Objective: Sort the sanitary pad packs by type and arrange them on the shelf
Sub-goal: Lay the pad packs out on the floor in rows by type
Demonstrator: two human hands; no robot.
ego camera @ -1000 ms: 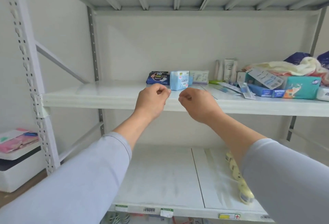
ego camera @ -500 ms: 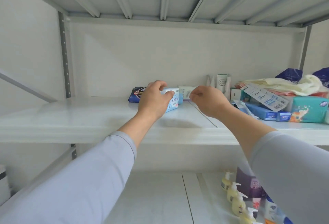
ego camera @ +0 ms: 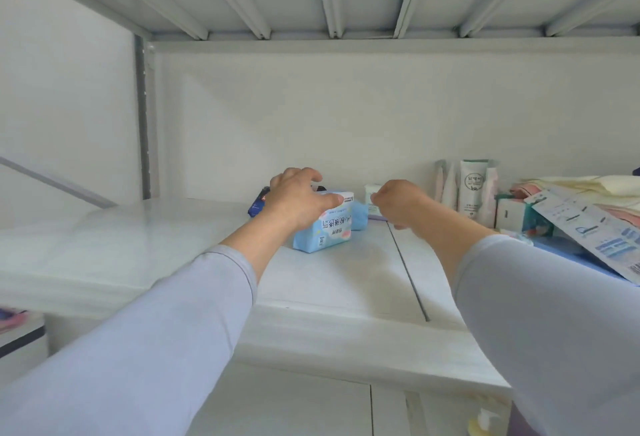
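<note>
On the white shelf [ego camera: 173,248] stands a light blue pad pack [ego camera: 325,231] with my left hand [ego camera: 298,201] gripping its top. Behind that hand lies a dark blue pad pack [ego camera: 258,205], mostly hidden. A second light blue pack [ego camera: 359,215] sits just behind the first. A pale green-white pack [ego camera: 372,193] rests at the back. My right hand [ego camera: 398,203] hovers beside it, fingers curled in; I cannot tell whether they touch that pack.
White tubes [ego camera: 472,187] stand at the back right. Next to them are boxes, a printed card [ego camera: 588,231] and folded cloths [ego camera: 588,186] piled at the right. The shelf above hangs low overhead. Soap bottles [ego camera: 483,423] sit on the lower shelf.
Both hands reached deeper into the shelf. My left hand closed on the light blue pack and pulled it forward. The view moved closer and tilted up.
</note>
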